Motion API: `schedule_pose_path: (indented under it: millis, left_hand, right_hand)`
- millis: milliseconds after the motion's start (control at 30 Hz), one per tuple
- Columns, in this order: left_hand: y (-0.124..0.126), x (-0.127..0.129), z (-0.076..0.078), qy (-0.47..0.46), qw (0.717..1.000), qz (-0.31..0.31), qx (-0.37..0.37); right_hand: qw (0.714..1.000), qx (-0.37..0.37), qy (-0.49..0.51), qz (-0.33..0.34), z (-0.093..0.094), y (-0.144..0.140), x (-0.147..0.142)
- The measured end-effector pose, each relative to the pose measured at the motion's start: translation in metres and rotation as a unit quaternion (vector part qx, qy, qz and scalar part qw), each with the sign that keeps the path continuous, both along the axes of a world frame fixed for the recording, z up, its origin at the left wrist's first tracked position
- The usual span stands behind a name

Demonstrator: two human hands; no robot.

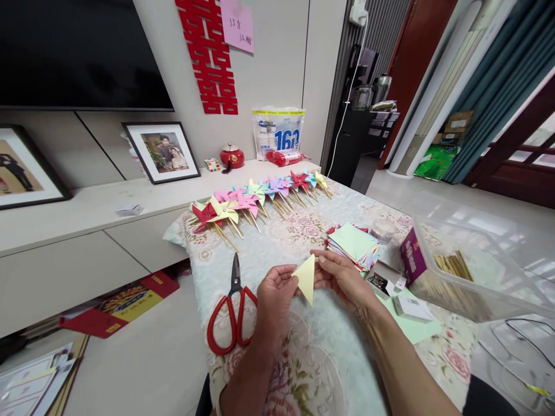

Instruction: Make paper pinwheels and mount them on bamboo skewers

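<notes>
Work surface: a table covered with a floral tablecloth (338, 349), occupying the centre and lower centre of the frame. A row of paper pinwheels (247, 201) on sticks lies along its far edge, upper centre. Scissors (235, 282) with red handles lie left of centre, blades toward the top of the frame. A paper stack (354, 241) sits right of centre; beyond it, at the right, stands a clear plastic container (413, 260) holding thin sticks (454, 267).

Room: a white cabinet (97, 199) runs along the wall at the left, below a dark television (78, 52) at the upper left. A teal curtain (494, 86) hangs at the upper right.

Workpiece: a pale yellow paper triangle (306, 280), raised between the hands just below the frame centre. Its longest visible edge, taken as the long axis, runs nearly vertical in the frame along the right side. One corner points up, one down; the third is directed left.

Hands: the left hand (278, 289) pinches the left corner between thumb and fingers. The right hand (340, 277) meets the upper corner and right edge with its fingertips; whether these clamp the paper cannot be told.
</notes>
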State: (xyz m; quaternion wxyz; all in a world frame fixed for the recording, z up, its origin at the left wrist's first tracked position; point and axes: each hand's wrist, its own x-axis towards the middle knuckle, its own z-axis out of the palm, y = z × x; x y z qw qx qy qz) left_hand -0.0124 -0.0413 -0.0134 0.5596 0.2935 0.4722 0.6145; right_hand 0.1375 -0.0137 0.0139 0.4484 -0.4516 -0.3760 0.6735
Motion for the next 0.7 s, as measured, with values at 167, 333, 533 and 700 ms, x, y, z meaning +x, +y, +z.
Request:
schedule_pose_path:
  millis: [167, 333, 533, 700]
  left_hand:
    - [0.0006, -0.0005, -0.0015, 0.009, 1.000, 0.009, -0.007]
    - [0.0003, -0.0004, -0.0006, 0.022, 1.000, -0.012, -0.012]
    - [-0.0025, 0.0002, 0.0032, 0.065, 0.996, -0.055, -0.025]
    - [-0.0026, -0.0011, -0.0011, 0.073, 0.995, -0.059, -0.024]
  right_hand:
    - [0.996, 0.029, -0.075, 0.049, -0.0033, -0.0004, -0.0020]
    - [0.988, 0.073, -0.129, 0.045, -0.0066, -0.0002, -0.0057]
    - [0.980, 0.100, -0.170, 0.042, -0.0087, 0.0000, -0.0017]
    - [0.973, 0.121, -0.190, 0.057, -0.0083, -0.0006, -0.0003]
